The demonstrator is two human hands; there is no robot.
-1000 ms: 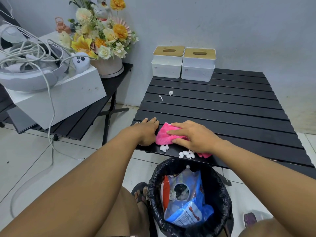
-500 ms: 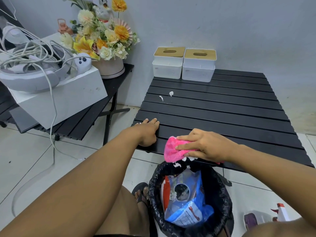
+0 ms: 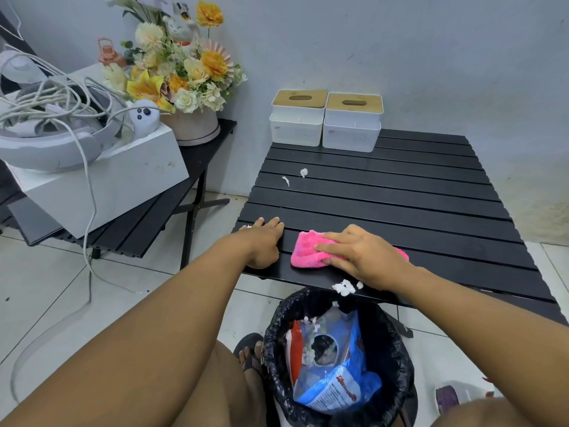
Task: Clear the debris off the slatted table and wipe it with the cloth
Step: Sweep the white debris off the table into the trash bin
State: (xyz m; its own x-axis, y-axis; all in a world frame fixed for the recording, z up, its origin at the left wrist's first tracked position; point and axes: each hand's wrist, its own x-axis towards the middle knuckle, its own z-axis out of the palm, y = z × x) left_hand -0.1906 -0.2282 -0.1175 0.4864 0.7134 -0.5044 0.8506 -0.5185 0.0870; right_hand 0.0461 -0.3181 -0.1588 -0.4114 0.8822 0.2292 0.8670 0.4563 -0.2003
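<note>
Flat-fingered, the right hand presses the pink cloth near the front edge of the slatted table. The left hand rests open at its front-left corner. The bin below holds wrappers and white debris.

A pale grey wall faces me, stained low on the right. The floor is white tile with dark grout lines. At my left stands 1 black side table bearing a white box and a flower arrangement. Lighting is even.
</note>
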